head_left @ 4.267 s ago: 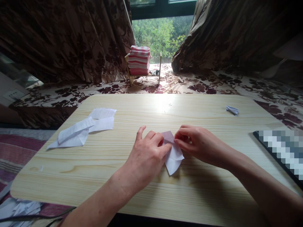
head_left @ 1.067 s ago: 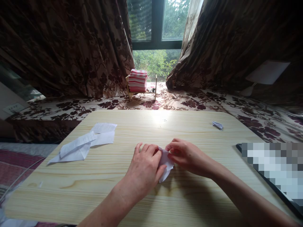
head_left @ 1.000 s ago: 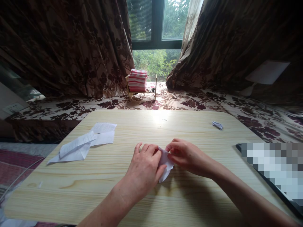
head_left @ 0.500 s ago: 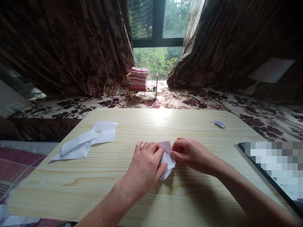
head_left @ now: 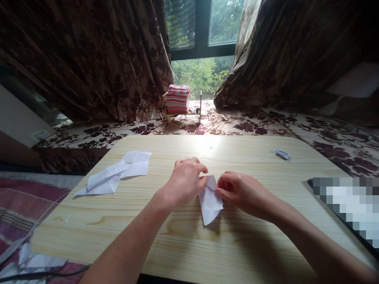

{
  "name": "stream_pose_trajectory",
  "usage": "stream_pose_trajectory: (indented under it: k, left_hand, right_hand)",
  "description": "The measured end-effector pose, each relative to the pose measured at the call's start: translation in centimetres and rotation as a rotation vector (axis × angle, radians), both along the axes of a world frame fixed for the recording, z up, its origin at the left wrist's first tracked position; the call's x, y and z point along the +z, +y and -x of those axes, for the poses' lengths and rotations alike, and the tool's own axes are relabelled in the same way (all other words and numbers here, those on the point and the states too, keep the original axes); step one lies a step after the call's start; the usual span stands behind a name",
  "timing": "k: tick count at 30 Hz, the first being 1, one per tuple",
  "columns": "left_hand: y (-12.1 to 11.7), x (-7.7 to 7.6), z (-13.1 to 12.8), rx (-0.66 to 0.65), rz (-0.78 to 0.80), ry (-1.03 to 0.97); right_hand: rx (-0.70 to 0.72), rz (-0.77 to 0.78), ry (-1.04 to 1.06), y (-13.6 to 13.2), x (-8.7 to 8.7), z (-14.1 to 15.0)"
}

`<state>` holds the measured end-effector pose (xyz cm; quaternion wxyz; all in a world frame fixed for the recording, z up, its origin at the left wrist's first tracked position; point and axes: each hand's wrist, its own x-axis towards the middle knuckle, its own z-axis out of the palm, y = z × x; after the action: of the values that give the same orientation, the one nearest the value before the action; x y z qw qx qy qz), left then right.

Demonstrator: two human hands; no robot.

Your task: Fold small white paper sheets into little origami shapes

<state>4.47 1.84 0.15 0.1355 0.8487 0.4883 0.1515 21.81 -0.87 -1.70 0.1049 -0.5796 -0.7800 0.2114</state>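
Folded paper (head_left: 209,202) lies just below centre frame; my right hand (head_left: 237,190) pinches its right edge, my left hand (head_left: 187,179) touches its upper left, its grip too hidden to tell. I'd expect light, easily creased stock, best held by edges.

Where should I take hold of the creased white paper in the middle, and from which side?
Probably pinch the creased white paper by its pointed lower end, coming from the near side. That end narrows toward the person and shows uncovered, while the left grip and right grip crowd its upper part from either side. A light pinch seems wise, as it looks thin.
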Motion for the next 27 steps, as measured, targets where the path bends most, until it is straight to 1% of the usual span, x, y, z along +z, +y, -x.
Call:
stream_pose_trajectory:
  k: [2,4,6,7,9,11,15,19,27]
  left_hand:
    - [-0.1,-0.9,0.3,-0.015,0.028,-0.015]
    - [-0.2,-1.4,0.6,-0.002,0.023,-0.038]
    - [-0.2,-1.6,0.9,0.023,0.016,-0.058]
    - [-0.2,-1.6,1.0,0.034,0.015,-0.065]
    - [-0.2,-1.6,1.1,0.053,0.011,-0.075]
    - [-0.1,-1.6,1.2,0.063,0.006,-0.084]
    - [0.0,-1.8,1.3,0.063,0.017,-0.101]
    - [-0.1,-1.6,1.4,0.052,0.041,-0.111]
    - [-0.1,-1.1,1.7,0.043,0.062,-0.149]
  right_hand:
    - [-0.011,-0.045,-0.024,-0.2,0.0,-0.1]
    - [0.0,-0.146,-0.067,-0.5,0.0,-0.2]
    - [0.083,-0.242,-0.1,-0.9,0.2,0.0]
    - [0.151,-0.256,-0.106,-1.2,0.3,0.1]
    - [0.264,-0.221,-0.115,-1.6,0.6,0.5]
    - [0.304,-0.164,-0.142,-1.9,0.8,0.8]
    - [0.31,-0.092,-0.156,-2.0,1.1,0.9]
    - [0.327,-0.037,-0.135,-2.2,0.8,0.8]
    - [0.319,-0.034,-0.149,-2.9,0.3,0.8]
